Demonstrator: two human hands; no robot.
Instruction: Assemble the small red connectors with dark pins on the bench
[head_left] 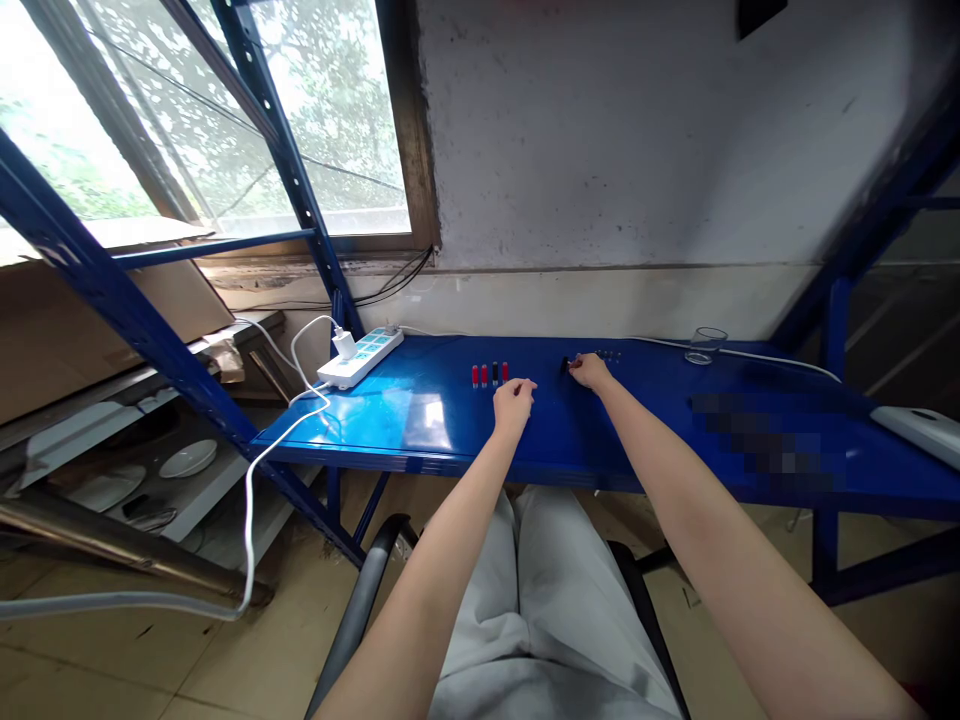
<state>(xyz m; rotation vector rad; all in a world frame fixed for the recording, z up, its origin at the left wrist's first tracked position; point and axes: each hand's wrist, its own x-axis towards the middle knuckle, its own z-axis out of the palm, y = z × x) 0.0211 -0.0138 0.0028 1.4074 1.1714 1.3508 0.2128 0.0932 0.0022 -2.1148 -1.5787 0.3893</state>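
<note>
My left hand [514,398] rests on the blue table [420,420] with its fingers curled, just right of a short row of small upright red and black pieces [489,375]. Whether it holds anything is hidden. My right hand [590,371] reaches further back, fingers pinched around a small black piece [565,367]. A row of tiny dark pieces [609,355] lies just beyond that hand.
A white power strip [360,357] with a plugged charger and white cable lies at the table's back left. A glass dish [706,345] stands at the back right, a white object [919,428] at the far right edge. Blue rack posts flank the table; a chair is under me.
</note>
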